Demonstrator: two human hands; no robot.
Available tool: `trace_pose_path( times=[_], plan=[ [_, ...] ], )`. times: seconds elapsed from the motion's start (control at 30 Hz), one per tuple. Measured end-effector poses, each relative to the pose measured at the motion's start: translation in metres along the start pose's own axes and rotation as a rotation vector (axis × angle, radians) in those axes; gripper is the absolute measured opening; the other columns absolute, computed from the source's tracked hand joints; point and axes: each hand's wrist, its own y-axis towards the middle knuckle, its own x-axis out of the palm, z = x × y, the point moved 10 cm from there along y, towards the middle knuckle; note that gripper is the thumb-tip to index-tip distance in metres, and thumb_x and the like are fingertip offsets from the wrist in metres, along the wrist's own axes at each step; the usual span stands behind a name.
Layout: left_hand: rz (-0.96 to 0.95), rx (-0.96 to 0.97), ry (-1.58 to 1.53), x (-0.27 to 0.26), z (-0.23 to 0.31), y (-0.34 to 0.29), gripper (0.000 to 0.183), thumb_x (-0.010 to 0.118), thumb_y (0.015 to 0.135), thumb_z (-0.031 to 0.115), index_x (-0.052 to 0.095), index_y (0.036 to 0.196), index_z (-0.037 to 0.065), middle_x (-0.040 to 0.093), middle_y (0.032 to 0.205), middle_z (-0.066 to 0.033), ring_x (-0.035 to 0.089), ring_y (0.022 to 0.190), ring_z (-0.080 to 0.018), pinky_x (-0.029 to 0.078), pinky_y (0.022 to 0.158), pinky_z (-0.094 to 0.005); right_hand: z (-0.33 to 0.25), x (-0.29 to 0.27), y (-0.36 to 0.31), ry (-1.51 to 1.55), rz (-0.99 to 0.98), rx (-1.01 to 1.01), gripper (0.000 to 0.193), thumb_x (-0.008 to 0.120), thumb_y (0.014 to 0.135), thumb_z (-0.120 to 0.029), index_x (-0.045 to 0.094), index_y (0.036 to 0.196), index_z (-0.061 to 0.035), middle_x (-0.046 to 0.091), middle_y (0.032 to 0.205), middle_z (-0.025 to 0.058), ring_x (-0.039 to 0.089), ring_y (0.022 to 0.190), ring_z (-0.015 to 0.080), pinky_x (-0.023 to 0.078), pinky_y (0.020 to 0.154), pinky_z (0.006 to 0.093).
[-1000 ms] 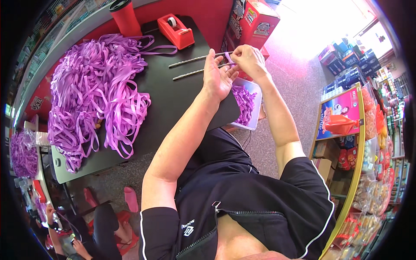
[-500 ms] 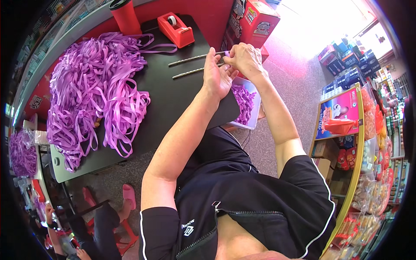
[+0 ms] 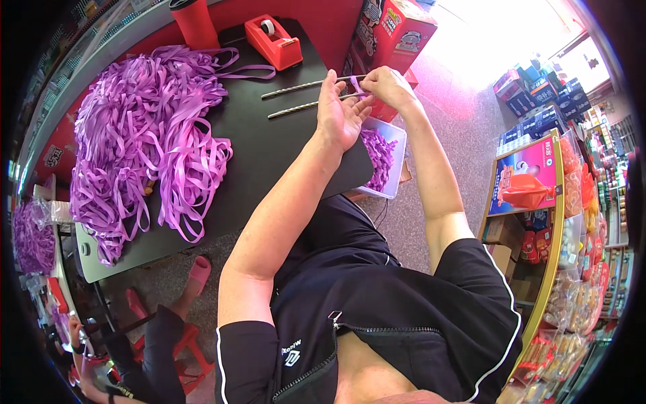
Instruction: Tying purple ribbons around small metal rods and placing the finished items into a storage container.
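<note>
Two thin twisted metal rods, the upper rod (image 3: 291, 89) and the lower rod (image 3: 293, 110), stick out side by side over the dark table (image 3: 269, 155). Around them near their right ends runs a short purple ribbon (image 3: 355, 83). My right hand (image 3: 390, 89) pinches this ribbon, its fingers closed. My left hand (image 3: 340, 116) is open, palm up and fingers spread, across the rods beside the ribbon; whether its fingertips touch the ribbon, I cannot tell. Past my wrists, a pale plastic bin (image 3: 402, 151) holds purple ribbon pieces (image 3: 381, 158).
A big heap of purple ribbon (image 3: 128, 128) covers the table's left side. Behind it stand a red tumbler (image 3: 194, 25) and a red tape dispenser (image 3: 274, 44). A red carton (image 3: 397, 34) is beyond my hands. At lower left sits another person (image 3: 161, 343); shelves line the right.
My right hand has moved slightly right, and more of the purple ribbon shows between my hands. My left hand stays nearly in place. The other person's foot has shifted.
</note>
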Motion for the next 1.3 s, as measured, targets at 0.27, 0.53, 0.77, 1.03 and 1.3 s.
trace_pose_path(
  times=[0.27, 0.53, 0.77, 1.03, 1.3],
  plan=[
    [0.0, 0.001, 0.017, -0.002, 0.001, 0.001, 0.071, 0.054, 0.086, 0.056, 0.026, 0.132, 0.009, 0.046, 0.118, -0.0268, 0.056, 0.099, -0.0329, 0.042, 0.092, -0.044, 0.014, 0.034, 0.007, 0.685, -0.278, 0.0, 0.036, 0.068, 0.084, -0.033, 0.071, 0.094, 0.0012, 0.07, 0.091, 0.0087, 0.064, 0.077, 0.0169, 0.049, 0.072, 0.03],
    [0.014, -0.044, 0.473, 0.009, -0.001, -0.013, 0.044, 0.055, 0.091, 0.037, 0.046, 0.12, 0.006, 0.051, 0.117, -0.0191, 0.061, 0.091, -0.0271, 0.05, 0.08, -0.0389, 0.03, 0.082, 0.013, 1.233, -0.508, 0.17, 0.027, 0.068, 0.086, -0.026, 0.067, 0.099, -0.0021, 0.066, 0.082, 0.0052, 0.06, 0.067, 0.0141, 0.048, 0.062, 0.027],
    [0.215, 0.647, 2.495, 0.071, 0.055, -0.05, 0.058, 0.059, 0.086, 0.043, 0.047, 0.13, 0.007, 0.037, 0.14, -0.0218, 0.036, 0.13, -0.0362, 0.03, 0.104, -0.0528, 0.019, 0.074, 0.008, 1.554, -0.662, 0.107, 0.049, 0.055, 0.093, -0.041, 0.056, 0.118, 0.0011, 0.066, 0.107, 0.0137, 0.067, 0.091, 0.0198, 0.056, 0.075, 0.0317],
    [0.129, 0.542, 2.537, 0.013, 0.06, -0.024, 0.082, 0.036, 0.085, 0.071, 0.028, 0.147, 0.017, 0.022, 0.152, -0.0166, 0.014, 0.142, -0.0363, 0.009, 0.109, -0.0631, 0.017, 0.087, 0.031, 1.395, -0.523, 0.157, 0.025, 0.068, 0.085, -0.018, 0.065, 0.101, 0.0002, 0.07, 0.092, 0.0104, 0.068, 0.079, 0.0157, 0.054, 0.061, 0.0303],
    [0.139, 0.522, 2.598, 0.018, 0.052, -0.022, 0.083, 0.037, 0.084, 0.073, 0.027, 0.147, 0.019, 0.022, 0.152, -0.0158, 0.015, 0.142, -0.0355, 0.009, 0.111, -0.06, 0.14, 0.049, 0.04, 1.604, -0.221, 0.311, 0.025, 0.069, 0.084, -0.015, 0.066, 0.101, 0.0018, 0.069, 0.091, 0.0106, 0.064, 0.075, 0.0122, 0.052, 0.06, 0.0258]
  ],
)
